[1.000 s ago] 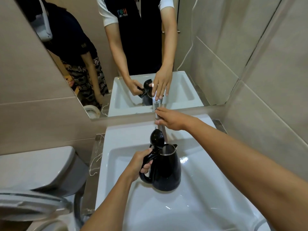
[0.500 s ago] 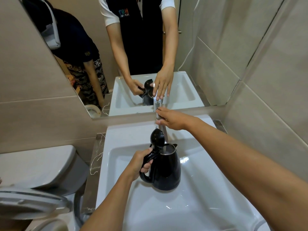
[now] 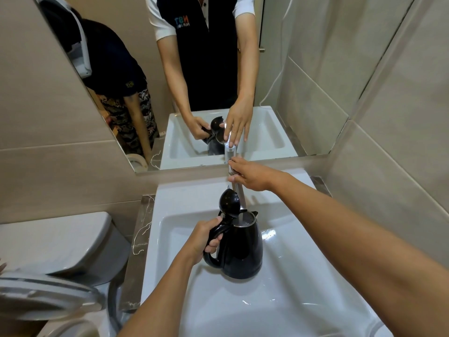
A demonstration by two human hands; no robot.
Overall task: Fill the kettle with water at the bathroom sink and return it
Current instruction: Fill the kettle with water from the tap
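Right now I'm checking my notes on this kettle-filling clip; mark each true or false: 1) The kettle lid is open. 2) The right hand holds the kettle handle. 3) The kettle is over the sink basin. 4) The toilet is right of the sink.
1) The kettle lid is open: true.
2) False: the left hand grips the handle; the right hand is on the tap.
3) It is over the sink basin: true.
4) False: the toilet is left of it.
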